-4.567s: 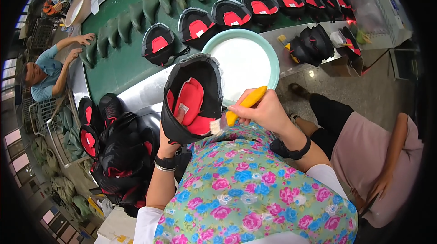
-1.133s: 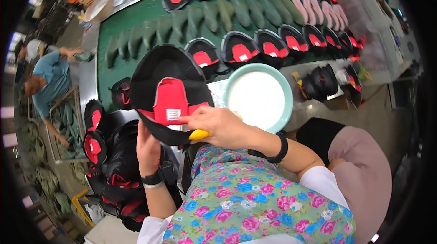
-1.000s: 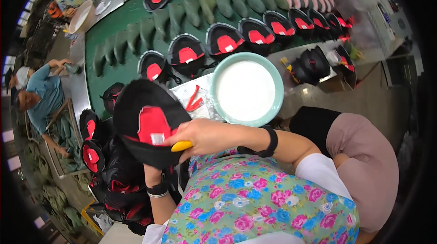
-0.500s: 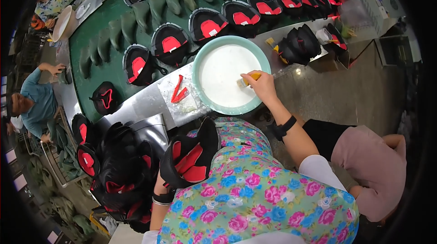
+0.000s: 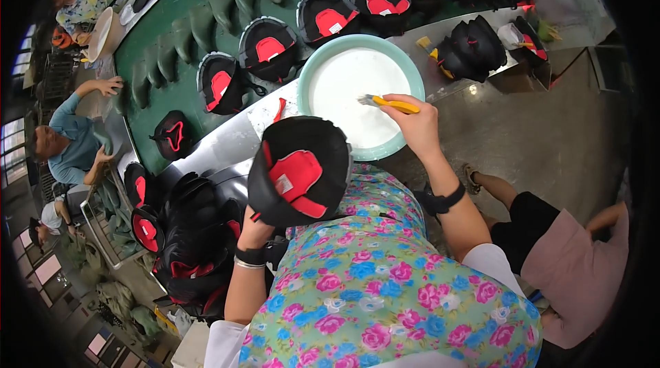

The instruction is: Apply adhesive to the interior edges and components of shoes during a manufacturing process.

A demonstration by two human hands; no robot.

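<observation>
My left hand (image 5: 257, 229) grips a black shoe upper (image 5: 323, 141) from below, with its red lining and a small white label facing up. The upper hangs over my flowered apron and overlaps the near left rim of a mint-green basin (image 5: 416, 86). White liquid (image 5: 340, 79) fills much of that basin. Over its right side, my right hand (image 5: 418, 125) is closed around the yellow handle of a flat brush (image 5: 400, 104). The bristles point left, over the white liquid; whether they touch it I cannot tell.
Green shoe lasts (image 5: 201, 23) and more black uppers (image 5: 268, 45) stand in rows on the green table (image 5: 148, 117). A pile of uppers (image 5: 189, 213) lies left of me. A red tool (image 5: 280, 109) shows partly behind the held upper. Co-workers (image 5: 72, 138) are at left and right.
My left hand has raised the upper from beside my apron up to the basin, turning its lining upward. The brush has swung so its handle points right. The view has shifted slightly.
</observation>
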